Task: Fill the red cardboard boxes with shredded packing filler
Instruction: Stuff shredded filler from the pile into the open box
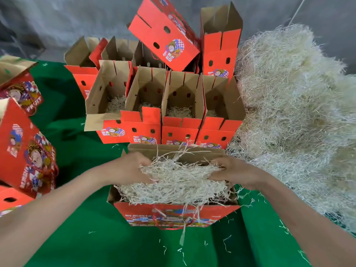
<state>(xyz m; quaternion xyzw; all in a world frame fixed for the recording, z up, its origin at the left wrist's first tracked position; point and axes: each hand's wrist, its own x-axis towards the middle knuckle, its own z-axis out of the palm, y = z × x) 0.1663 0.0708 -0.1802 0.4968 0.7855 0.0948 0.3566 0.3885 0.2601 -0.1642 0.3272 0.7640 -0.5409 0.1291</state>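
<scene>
Nearest, on a green cloth-covered counter (pixel 86 237): an open red cardboard box with printed cartoon artwork (pixel 173 214), flaps up, brown inside. Heaped over its mouth, a wad of pale straw-coloured shredded filler (pixel 173 182), with a few strands trailing down the box's front face. Grips that wad at both ends: left hand (pixel 133 168) curled into the strands at the box's left edge, right hand (pixel 229 172) curled into them at the box's right edge, both above the opening. Around the box's base, loose pale shreds (pixel 227 241) scattered on the green cloth. Left of the box, closed red boxes of the same print (pixel 23 151), lying tilted, one against another. Just behind the box, a row of four open red boxes (pixel 181 132), each with a thin layer of filler at the bottom. Behind that row, more open boxes, with a tilted closed red box (pixel 163 33) perched on top and a tall open one (pixel 219 51) beside it. Right of the box and reaching far back, a big heap of the same pale shredded filler (pixel 289 112).
</scene>
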